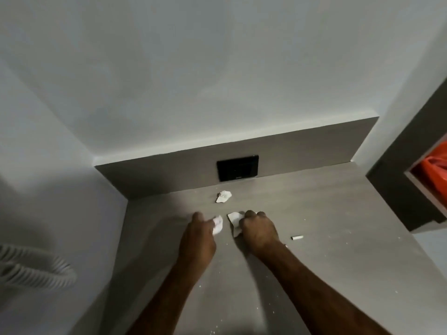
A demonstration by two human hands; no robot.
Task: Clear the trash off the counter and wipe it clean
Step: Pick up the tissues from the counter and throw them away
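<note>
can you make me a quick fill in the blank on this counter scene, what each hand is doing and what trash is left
1. The left hand holds a crumpled white ____.
2. The right hand closes on a scrap of white paper lying on the ____.
3. A third crumpled paper lies just in front of the black ____.
4. The small white tube lies to the ____ of the right hand.

Missing words: paper; counter; wall plate; right

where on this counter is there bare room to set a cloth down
Free: the counter right of the right hand, up to the backsplash; only a small white tube lies there. The left strip beside the left hand is bare too. Crowded: the middle, with paper scraps at both hands and a wad below the black outlet.
</note>
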